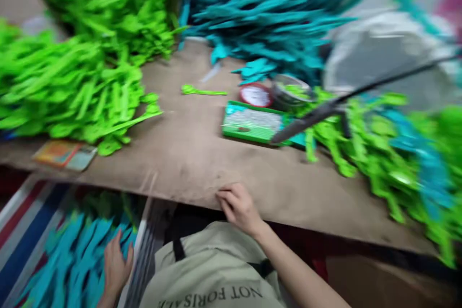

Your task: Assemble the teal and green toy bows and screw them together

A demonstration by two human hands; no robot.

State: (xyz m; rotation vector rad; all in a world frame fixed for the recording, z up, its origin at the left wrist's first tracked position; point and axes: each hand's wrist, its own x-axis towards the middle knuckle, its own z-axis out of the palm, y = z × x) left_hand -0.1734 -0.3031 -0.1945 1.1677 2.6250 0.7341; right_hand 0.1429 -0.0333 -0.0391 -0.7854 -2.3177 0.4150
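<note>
My left hand [117, 262] is low at the left, over a pile of limp teal pieces [77, 255] in a container with a striped lining. Its thumb and fingers are spread, at the near side of the pile. At the table's front edge rests my right hand [238, 207], its fingers curled together. Whatever they may hold is hidden or too small to make out. Farther in on the table lies a single thin lime-green piece [204, 91]. Beyond my right hand is a green tray [249, 134] of small silvery bits.
Lime-green pieces [72, 82] heap at the left, teal ones [260, 14] at the back. A mixed pile [390, 154] spreads at the right. A dark rod-like tool [310, 115] slants over the tray, near a red-rimmed round lid [255, 95] and a round tin [290, 98].
</note>
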